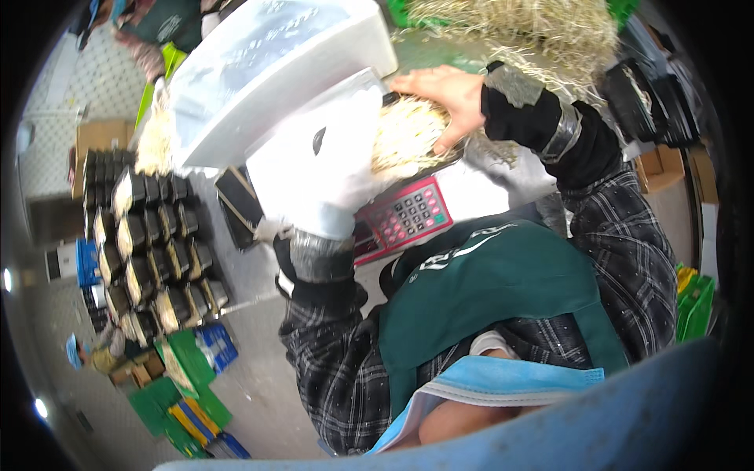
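Pale bean sprouts (410,135) sit heaped in a black tray, whose dark edge shows, above a scale's red keypad (408,210). My right hand (446,98) lies over the far right of the heap, fingers stretched out and thumb apart, touching the sprouts. On the left side of the heap is my left hand (334,216), at the end of a taped black cuff. Strong white glare washes it out, so its fingers and anything in them cannot be made out. A bright white area with a small dark mark spreads just beyond it.
A white box with clear film (290,71) stands at the far left of the table. More sprouts (542,31) are piled at the back right. Stacked black trays of sprouts (157,251) stand left, black trays (648,102) right. Co-workers are at far left.
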`<action>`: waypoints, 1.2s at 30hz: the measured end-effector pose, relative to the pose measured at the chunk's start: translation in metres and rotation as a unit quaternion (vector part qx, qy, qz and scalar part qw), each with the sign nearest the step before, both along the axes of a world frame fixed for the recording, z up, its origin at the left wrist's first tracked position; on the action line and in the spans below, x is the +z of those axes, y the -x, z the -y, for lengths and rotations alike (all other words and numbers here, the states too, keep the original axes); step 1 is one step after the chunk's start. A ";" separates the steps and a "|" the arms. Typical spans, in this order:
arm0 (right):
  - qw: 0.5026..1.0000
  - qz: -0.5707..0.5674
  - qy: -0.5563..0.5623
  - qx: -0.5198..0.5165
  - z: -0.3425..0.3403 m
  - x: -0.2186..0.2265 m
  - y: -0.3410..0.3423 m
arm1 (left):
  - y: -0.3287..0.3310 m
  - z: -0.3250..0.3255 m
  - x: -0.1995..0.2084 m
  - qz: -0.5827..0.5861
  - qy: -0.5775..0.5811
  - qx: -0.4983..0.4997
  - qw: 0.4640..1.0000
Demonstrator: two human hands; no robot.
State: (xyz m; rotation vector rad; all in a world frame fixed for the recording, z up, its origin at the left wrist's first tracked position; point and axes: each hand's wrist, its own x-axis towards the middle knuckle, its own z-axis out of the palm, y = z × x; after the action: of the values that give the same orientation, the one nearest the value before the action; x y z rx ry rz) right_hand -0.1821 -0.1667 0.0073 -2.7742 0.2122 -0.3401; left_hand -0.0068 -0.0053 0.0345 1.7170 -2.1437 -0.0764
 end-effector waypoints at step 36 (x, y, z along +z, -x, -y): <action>0.905 0.025 -0.276 -0.321 0.039 -0.063 0.123 | -0.002 -0.029 0.009 0.056 0.031 0.116 0.991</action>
State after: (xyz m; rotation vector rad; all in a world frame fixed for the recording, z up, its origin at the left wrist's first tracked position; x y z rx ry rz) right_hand -0.3050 -0.2054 -0.0557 -2.0622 1.0440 -0.4228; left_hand -0.0046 0.0237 0.0436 1.9607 -1.9820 0.1525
